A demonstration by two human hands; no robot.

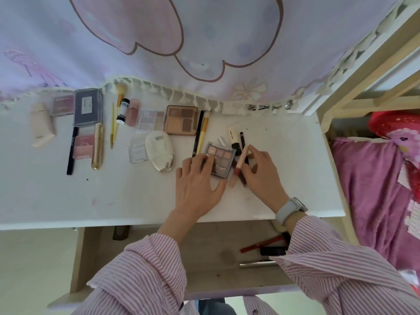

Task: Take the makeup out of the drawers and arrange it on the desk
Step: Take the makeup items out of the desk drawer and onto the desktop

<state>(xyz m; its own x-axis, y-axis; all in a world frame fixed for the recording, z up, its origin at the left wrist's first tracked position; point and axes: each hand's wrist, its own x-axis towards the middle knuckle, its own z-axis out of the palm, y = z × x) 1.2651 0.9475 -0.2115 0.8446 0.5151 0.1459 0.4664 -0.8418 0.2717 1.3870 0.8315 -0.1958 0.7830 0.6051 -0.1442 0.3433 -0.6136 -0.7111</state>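
1. Head view: the left hand [196, 181] lies flat, fingers straight, on the small eyeshadow palette [220, 159] at the right of the white bench [113, 196].
2. The right hand [261, 171] pinches a lip-gloss tube [240, 164] just beside that palette; the hands are apart, with palette and tube between them.
3. Palette: grey case, clear lid, brown pans. Tube: cream cap, dark red body.
4. Other makeup lies in rows to the left; the open drawer [204, 264] below holds a red pencil [261, 244].
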